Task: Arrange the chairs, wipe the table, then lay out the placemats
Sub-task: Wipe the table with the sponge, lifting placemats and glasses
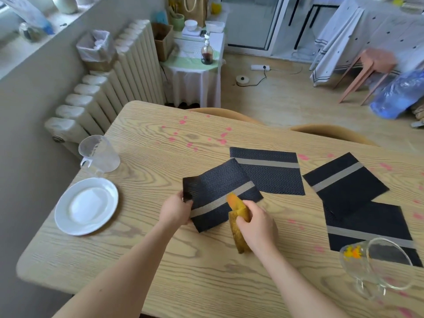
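On the light wooden table (160, 260) lie several black placemats, each with a grey stripe. My left hand (175, 211) grips the left edge of the nearest placemat (215, 187), lifted and curled slightly. My right hand (258, 222) holds a yellow-orange cloth (238, 228) that hangs down onto the table beside that mat. A second placemat (273, 175) lies partly under the held one. Two more placemats (344, 182) (376, 226) overlap at the right. Pink spots (221, 141) dot the tabletop. Two wooden chair backs (224, 113) (330, 131) show beyond the far edge.
A white plate (86, 206) and a tipped clear measuring cup (98, 153) sit at the table's left. A glass cup (376, 267) lies on its side at the right front. A radiator (110, 88) stands along the left wall. A small cloth-covered side table (192, 72) stands behind.
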The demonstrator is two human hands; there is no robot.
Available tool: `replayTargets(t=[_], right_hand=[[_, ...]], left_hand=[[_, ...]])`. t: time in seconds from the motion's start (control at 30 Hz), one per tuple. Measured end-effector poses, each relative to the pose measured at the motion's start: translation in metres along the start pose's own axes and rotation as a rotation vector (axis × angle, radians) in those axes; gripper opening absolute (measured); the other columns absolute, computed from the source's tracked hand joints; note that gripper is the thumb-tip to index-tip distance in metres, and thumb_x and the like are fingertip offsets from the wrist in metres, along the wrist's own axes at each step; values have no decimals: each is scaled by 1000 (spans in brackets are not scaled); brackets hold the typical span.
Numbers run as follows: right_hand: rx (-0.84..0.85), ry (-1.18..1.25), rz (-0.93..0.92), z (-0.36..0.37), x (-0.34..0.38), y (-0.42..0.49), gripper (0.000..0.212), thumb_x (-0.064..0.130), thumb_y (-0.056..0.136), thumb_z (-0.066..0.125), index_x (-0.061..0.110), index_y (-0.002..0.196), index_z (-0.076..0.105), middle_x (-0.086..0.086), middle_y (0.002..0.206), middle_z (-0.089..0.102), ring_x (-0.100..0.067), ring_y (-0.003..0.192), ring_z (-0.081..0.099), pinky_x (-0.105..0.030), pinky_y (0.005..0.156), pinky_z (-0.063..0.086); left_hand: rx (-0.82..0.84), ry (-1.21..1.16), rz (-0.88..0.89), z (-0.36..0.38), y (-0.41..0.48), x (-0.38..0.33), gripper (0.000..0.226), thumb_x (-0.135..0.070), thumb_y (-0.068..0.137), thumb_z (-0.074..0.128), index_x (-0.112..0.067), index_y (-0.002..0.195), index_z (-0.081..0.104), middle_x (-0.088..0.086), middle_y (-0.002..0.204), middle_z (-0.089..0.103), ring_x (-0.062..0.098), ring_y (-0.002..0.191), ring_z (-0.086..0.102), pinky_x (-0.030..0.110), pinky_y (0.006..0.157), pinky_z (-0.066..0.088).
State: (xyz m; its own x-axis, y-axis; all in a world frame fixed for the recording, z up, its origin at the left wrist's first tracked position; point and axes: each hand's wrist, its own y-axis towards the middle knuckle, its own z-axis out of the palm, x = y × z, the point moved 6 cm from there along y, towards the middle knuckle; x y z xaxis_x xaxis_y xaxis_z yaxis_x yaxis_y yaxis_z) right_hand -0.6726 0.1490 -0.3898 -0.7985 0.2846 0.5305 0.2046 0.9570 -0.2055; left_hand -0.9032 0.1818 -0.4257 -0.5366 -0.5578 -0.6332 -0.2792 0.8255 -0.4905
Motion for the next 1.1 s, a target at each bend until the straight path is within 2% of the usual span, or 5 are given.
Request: replayTargets(t=[0.13, 0.23, 0.5, 0.73, 1.1], right_hand=[[-244, 34, -3, -22, 3, 8, 36, 21, 83, 64, 25, 119, 64, 2, 110, 61, -25, 100, 58, -32, 74, 47], [-288, 8, 12, -25, 6, 14, 36, 20, 85, 63, 24, 120, 63, 2, 102, 55, -24, 92, 56, -31, 67, 44], [219, -89, -187, 69, 47, 2, 46, 14, 92, 53, 18, 138, 53, -6, 119, 47, -25, 116, 45, -28, 103, 34], [439, -291, -620, 122, 98, -41, 51, 21, 90, 52, 41, 137, 47, 0, 110, 43, -24, 107, 43, -37, 83, 44], [158, -330, -122, 77, 85, 84, 65, 17, 93, 55, 18, 151, 24, -12, 138, 38, -28, 119, 45, -36, 92, 44]], left_hand=[[-195, -419, -92, -30, 5, 7, 23, -9, 95, 47, -8, 112, 63, 8, 82, 63, 18, 60, 58, 23, 38, 48], [-295, -682, -171, -50, 5, 15, 17, -8, 97, 45, -8, 104, 61, 10, 85, 58, 16, 59, 51, 23, 42, 46], [-290, -1048, -341, -77, -9, 50, 8, -11, 97, 48, -15, 95, 55, 3, 74, 49, 13, 58, 42, 24, 55, 42], [-298, -1115, -382, -77, -11, 70, 17, -13, 97, 47, -18, 81, 52, 2, 74, 49, 12, 57, 41, 25, 54, 43], [-345, -1080, -362, -97, -14, 98, 9, -14, 97, 48, -17, 102, 55, -1, 78, 53, 12, 63, 46, 25, 58, 43]])
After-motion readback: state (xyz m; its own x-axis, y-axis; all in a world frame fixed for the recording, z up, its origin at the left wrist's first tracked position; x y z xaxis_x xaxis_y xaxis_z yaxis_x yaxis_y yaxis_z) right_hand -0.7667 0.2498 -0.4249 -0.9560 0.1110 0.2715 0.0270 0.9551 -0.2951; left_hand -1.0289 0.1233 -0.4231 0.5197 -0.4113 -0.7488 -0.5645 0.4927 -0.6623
